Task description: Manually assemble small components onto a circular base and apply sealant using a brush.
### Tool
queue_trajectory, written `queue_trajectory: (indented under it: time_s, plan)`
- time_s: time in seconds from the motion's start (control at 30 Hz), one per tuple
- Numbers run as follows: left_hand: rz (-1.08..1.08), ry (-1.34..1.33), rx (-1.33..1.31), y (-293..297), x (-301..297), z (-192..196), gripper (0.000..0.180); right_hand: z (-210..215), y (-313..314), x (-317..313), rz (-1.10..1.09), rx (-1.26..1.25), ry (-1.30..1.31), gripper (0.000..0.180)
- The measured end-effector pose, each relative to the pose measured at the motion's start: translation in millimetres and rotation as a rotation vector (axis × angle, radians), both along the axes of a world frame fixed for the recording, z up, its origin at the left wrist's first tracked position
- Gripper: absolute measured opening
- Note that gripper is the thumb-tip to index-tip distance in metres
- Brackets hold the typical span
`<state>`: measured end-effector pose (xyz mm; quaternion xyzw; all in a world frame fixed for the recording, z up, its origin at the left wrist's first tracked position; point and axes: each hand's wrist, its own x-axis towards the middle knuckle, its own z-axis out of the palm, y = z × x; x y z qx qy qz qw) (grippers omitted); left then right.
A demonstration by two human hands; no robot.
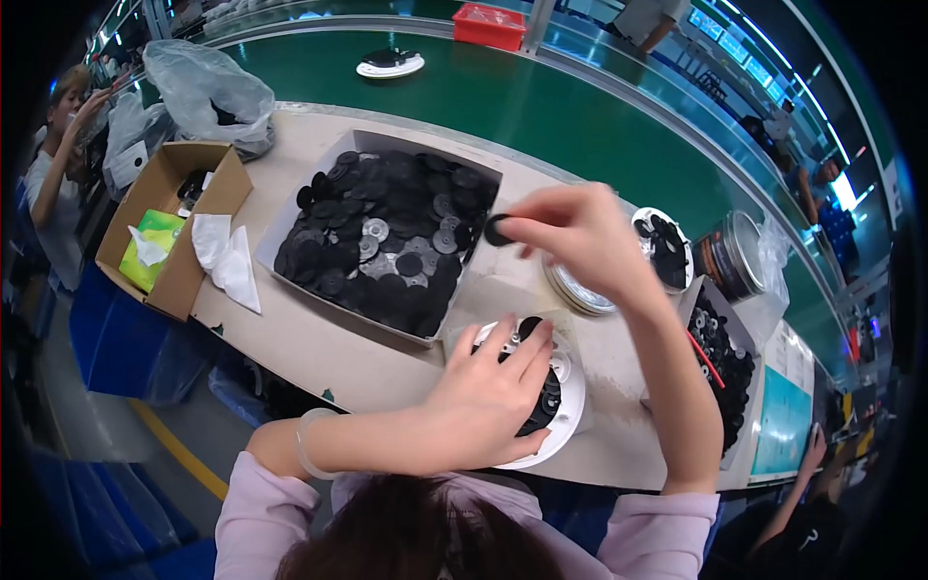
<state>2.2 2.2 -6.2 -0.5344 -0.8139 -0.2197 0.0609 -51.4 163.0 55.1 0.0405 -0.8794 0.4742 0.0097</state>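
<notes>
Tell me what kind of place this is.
Most likely a factory assembly line. A long green conveyor belt runs past the workbench, a grey tray holds heaps of identical black discs, and other workers sit along the line.

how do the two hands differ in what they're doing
The left hand lies flat, fingers spread, on the round white part near the table edge; the right hand is raised above the table. The left hand pinches nothing; the right hand pinches a small black disc at its fingertips beside the box of discs. Both are bare.
</notes>
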Motion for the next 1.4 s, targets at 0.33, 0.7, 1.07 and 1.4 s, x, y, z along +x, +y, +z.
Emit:
queue_trajectory:
  time_s: [0.33, 0.7, 1.07, 1.4]
  plan:
    - [-0.16, -0.288, -0.169, 2.3, -9.6, 21.2, 0.066, -11.4, 56.9, 88.7, -0.326, -0.17, -0.149, 0.009]
    - [0.014, -0.086, 0.149, -8.0, 12.5, 5.0, 0.065, -27.9, 47.6, 105.4, -0.342, -0.264, -0.085, 0.011]
    - [0.139, -0.018, 0.102, -1.6, 12.1, 8.4, 0.061, -30.1, 41.0, 112.1, -0.25, -0.354, -0.212, 0.01]
    - [0.127, -0.14, 0.171, -3.2, 12.1, 0.3, 0.062, -39.1, 54.2, 104.2, -0.334, -0.442, -0.251, 0.011]
